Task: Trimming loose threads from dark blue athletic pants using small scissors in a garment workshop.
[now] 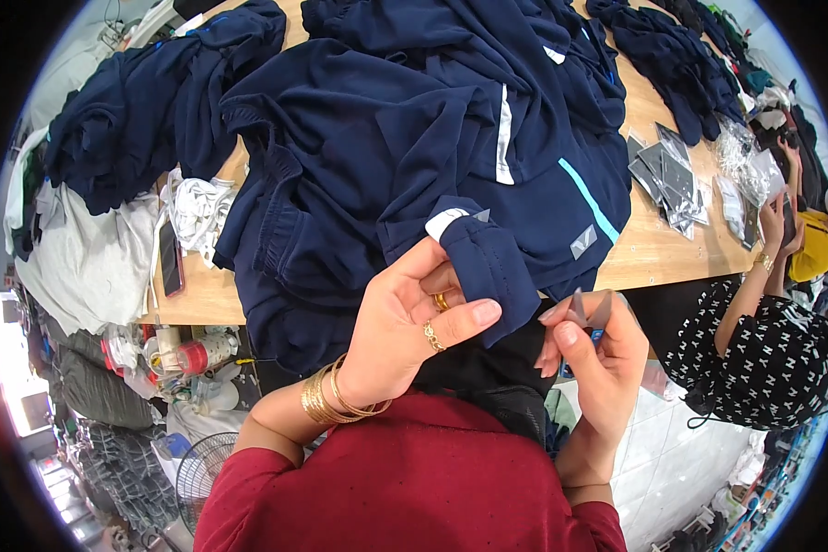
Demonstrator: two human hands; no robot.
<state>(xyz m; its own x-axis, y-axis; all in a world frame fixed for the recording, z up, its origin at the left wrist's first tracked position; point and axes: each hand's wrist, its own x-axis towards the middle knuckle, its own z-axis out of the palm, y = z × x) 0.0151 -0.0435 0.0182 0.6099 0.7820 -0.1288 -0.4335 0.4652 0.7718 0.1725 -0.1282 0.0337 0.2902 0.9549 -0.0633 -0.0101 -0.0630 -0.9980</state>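
My left hand grips the stitched end of a navy garment, thumb in front and fingers behind, with a bit of white showing at its top edge. Just to the right, my right hand pinches a small pair of thread snips, blades pointing up and a little apart, blue showing at the handle. The snips stand clear of the fabric. Beyond both hands lie navy trousers with elastic waists, white strips and a light-blue stripe.
More navy garments are heaped at the left and far right of the wooden table. Near them are white bands, a phone and clear packets. A person in black patterned clothing sits at right. A fan stands lower left.
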